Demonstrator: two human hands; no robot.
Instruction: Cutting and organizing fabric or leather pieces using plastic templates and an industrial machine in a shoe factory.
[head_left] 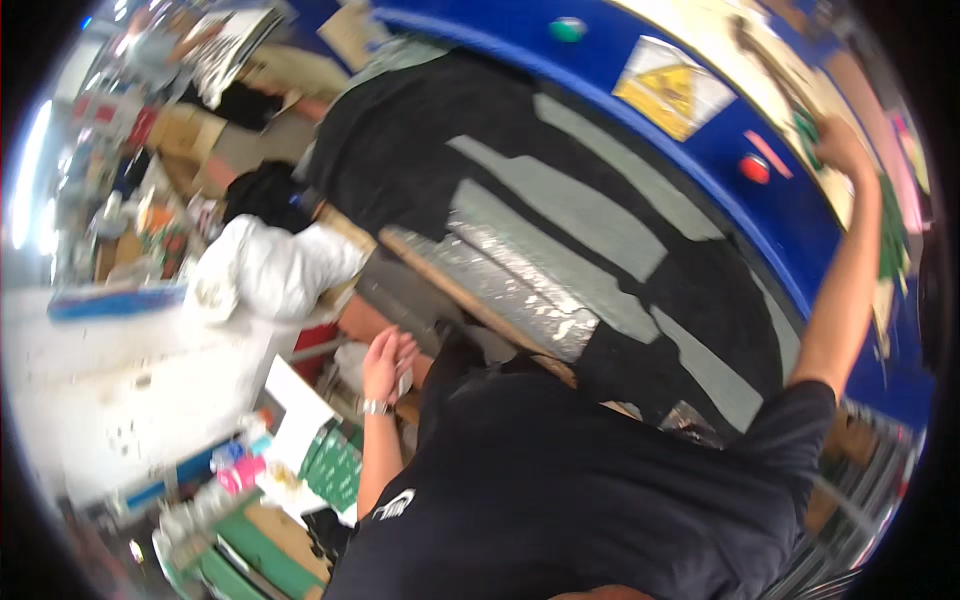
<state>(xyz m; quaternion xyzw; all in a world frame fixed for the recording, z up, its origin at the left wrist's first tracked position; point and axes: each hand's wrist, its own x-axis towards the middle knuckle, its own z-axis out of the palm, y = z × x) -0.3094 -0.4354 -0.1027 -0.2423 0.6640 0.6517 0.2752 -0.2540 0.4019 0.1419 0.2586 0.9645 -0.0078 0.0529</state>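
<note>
My left hand [387,362], with a metal watch at the wrist, hangs beside my body, fingers loosely bent and apart, with nothing in it. My right hand [842,147] reaches up to the top of a blue machine beam [500,40]. Its fingers are curled beside a green object [806,132]; whatever they grip is mostly hidden. In front of me lies a large black sheet of leather or cloth [400,130]. Long grey-green shapes [560,195] show among the black. Along the near edge lie worn, shiny metal-looking strips [520,290].
The beam carries a green button [568,29], a red button [754,168] and a yellow warning label [670,88]. A brown stick-like tool [765,65] lies on top. White bags [275,265] stand to the left, with a green box [332,468] lower left. Another person [160,50] is far left.
</note>
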